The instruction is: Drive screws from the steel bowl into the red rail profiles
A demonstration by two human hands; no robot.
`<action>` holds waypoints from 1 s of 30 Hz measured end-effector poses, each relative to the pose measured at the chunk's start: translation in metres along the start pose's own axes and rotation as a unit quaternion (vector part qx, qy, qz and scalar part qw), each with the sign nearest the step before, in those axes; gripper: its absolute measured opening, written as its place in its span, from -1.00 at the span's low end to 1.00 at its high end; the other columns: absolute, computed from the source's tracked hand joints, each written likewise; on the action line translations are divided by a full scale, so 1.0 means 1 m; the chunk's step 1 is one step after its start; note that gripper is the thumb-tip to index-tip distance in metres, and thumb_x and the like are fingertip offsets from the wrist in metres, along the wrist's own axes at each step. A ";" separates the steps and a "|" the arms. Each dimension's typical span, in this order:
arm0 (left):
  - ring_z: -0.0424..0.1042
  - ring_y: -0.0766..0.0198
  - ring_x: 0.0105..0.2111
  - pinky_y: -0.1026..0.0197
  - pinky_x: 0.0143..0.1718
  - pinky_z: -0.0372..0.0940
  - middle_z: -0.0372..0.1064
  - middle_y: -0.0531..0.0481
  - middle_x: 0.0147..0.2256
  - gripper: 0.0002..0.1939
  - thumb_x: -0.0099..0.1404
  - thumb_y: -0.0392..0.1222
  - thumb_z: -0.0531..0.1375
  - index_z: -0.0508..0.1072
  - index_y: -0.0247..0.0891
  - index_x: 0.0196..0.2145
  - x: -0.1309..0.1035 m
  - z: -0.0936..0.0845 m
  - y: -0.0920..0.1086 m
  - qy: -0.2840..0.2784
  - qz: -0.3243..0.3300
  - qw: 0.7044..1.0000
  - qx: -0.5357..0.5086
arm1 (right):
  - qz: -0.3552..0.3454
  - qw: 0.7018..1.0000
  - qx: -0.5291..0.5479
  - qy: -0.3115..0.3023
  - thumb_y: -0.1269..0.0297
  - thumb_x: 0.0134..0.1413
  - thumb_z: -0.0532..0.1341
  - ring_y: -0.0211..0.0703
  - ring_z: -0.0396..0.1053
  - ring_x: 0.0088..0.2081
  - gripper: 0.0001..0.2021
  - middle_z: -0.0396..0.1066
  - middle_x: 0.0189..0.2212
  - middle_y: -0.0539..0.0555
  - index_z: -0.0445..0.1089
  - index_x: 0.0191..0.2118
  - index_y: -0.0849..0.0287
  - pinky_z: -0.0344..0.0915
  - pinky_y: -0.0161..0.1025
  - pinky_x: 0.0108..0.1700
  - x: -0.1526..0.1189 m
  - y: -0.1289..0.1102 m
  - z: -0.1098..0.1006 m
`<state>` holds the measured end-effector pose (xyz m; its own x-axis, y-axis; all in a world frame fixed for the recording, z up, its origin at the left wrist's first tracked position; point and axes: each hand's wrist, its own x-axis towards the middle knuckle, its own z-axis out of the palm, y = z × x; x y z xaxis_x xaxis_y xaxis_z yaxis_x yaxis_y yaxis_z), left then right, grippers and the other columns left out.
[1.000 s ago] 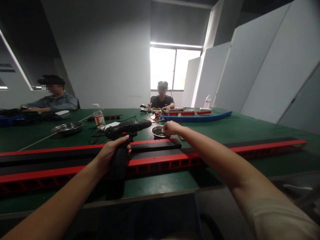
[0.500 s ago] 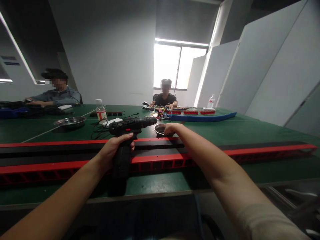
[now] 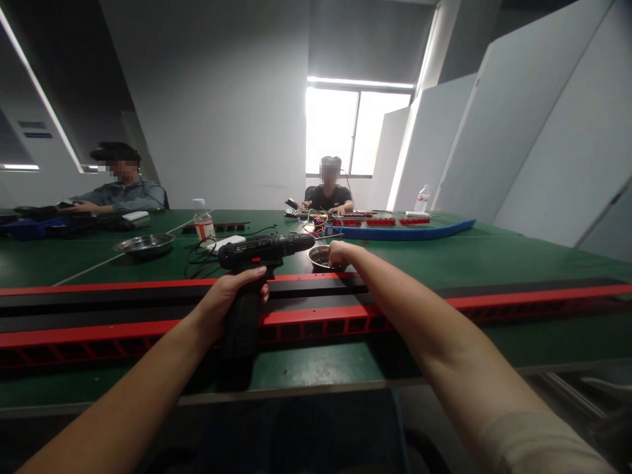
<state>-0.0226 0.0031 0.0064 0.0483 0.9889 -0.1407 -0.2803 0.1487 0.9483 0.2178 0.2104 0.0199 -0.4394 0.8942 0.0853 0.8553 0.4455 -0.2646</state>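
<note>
My left hand (image 3: 241,288) is wrapped around the grip of a black cordless drill (image 3: 264,250), its chuck pointing right. The drill is held above a long red-and-black slotted rail (image 3: 316,297) that lies across the table. My right hand (image 3: 340,253) reaches over the rail into a small metal bowl (image 3: 311,258) with small dark pieces in it. The fingers of that hand are bent down and closed. Their tips are hidden, so what they hold, if anything, does not show.
A wide metal dish (image 3: 143,245) and a bottle (image 3: 203,224) stand at the left, with a white box (image 3: 230,244) and black cable near them. Beyond the bowl lie a blue strip (image 3: 405,233), red parts (image 3: 380,222) and coloured wires. Two people sit across the green table (image 3: 498,253).
My right hand stays at the bowl and has lifted slightly, so more of the bowl's contents shows. The drill is still in my left hand. The whole view has shifted a little.
</note>
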 end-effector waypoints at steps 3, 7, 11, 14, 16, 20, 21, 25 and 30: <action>0.41 0.29 -0.55 0.30 -0.62 0.35 0.39 -0.04 -0.48 -0.80 0.23 -0.14 0.33 0.48 -0.35 -0.36 -0.003 0.005 0.002 0.015 0.002 1.000 0.001 | 0.030 0.997 -0.067 -0.033 0.45 0.09 0.31 -0.29 0.24 -0.47 -0.67 0.18 -0.71 -0.01 0.26 -0.64 0.24 0.13 -0.30 -0.39 0.007 0.002 -0.002; 0.39 0.32 -0.57 0.33 -0.64 0.33 0.38 -0.05 -0.48 -0.79 0.25 -0.13 0.31 0.48 -0.37 -0.37 -0.004 0.006 0.003 0.009 0.005 1.000 0.006 | 0.050 0.994 -0.088 -0.039 0.38 0.14 0.29 -0.22 0.32 -0.43 -0.72 0.24 -0.67 0.03 0.33 -0.56 0.29 0.16 -0.27 -0.35 0.009 -0.001 -0.007; 0.39 0.33 -0.56 0.35 -0.63 0.33 0.39 -0.05 -0.47 -0.81 0.26 -0.15 0.31 0.48 -0.37 -0.34 -0.003 0.006 0.002 0.004 0.009 1.000 0.001 | 0.075 0.992 -0.065 -0.076 0.32 0.14 0.28 -0.17 0.38 -0.43 -0.81 0.36 -0.59 0.10 0.45 -0.44 0.32 0.21 -0.26 -0.35 0.006 -0.004 -0.013; 0.38 0.33 -0.58 0.35 -0.64 0.32 0.39 -0.05 -0.49 -0.81 0.26 -0.15 0.30 0.48 -0.38 -0.34 -0.003 0.006 0.002 0.011 0.007 1.000 0.005 | 0.085 0.992 -0.042 -0.084 0.29 0.05 0.34 -0.13 0.38 -0.46 -0.85 0.40 -0.56 0.11 0.50 -0.40 0.28 0.25 -0.25 -0.41 0.006 -0.001 -0.017; 0.38 0.33 -0.57 0.35 -0.63 0.31 0.38 -0.05 -0.48 -0.80 0.26 -0.14 0.30 0.48 -0.38 -0.33 -0.002 0.004 0.001 0.011 0.013 1.000 0.006 | 0.070 0.995 -0.004 -0.074 0.27 0.01 0.36 -0.15 0.39 -0.46 -0.86 0.42 -0.55 0.09 0.52 -0.39 0.26 0.25 -0.27 -0.43 0.005 0.003 -0.019; 0.40 0.31 -0.54 0.34 -0.62 0.32 0.38 -0.05 -0.46 -0.77 0.23 -0.11 0.32 0.48 -0.37 -0.34 0.001 0.002 0.000 0.007 0.015 1.000 0.000 | 0.025 0.991 0.126 -0.037 0.26 -0.05 0.40 -0.21 0.37 -0.49 -0.85 0.45 -0.51 0.08 0.53 -0.42 0.24 0.25 -0.30 -0.46 -0.005 0.011 -0.024; 0.39 0.31 -0.54 0.34 -0.62 0.32 0.38 -0.05 -0.46 -0.77 0.23 -0.12 0.32 0.47 -0.37 -0.35 0.001 0.002 0.000 0.008 0.013 1.000 0.000 | 0.009 0.987 0.160 -0.028 0.25 -0.05 0.40 -0.22 0.36 -0.50 -0.84 0.46 -0.50 0.09 0.52 -0.43 0.24 0.26 -0.29 -0.46 -0.010 0.012 -0.025; 0.38 0.32 -0.56 0.36 -0.63 0.29 0.37 -0.04 -0.48 -0.78 0.23 -0.13 0.32 0.47 -0.37 -0.35 0.000 0.002 0.000 0.012 0.015 1.000 0.006 | -0.053 0.964 0.260 -0.015 0.21 0.01 0.37 -0.22 0.37 -0.48 -0.82 0.48 -0.47 0.12 0.53 -0.40 0.25 0.30 -0.28 -0.42 -0.041 0.015 -0.031; 0.40 0.31 -0.53 0.36 -0.58 0.32 0.38 -0.04 -0.49 -0.78 0.22 -0.13 0.33 0.47 -0.37 -0.33 0.001 0.000 -0.002 0.005 0.028 1.000 0.002 | -0.052 0.934 0.352 -0.017 0.16 0.03 0.39 -0.19 0.41 -0.38 -0.78 0.55 -0.35 0.14 0.58 -0.29 0.23 0.33 -0.28 -0.35 -0.074 0.016 -0.030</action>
<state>-0.0221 0.0036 0.0044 0.0221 0.9957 -0.0902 -0.2783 0.0927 0.9560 0.2720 0.1525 0.0381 -0.5298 0.8398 0.1183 0.4195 0.3807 -0.8241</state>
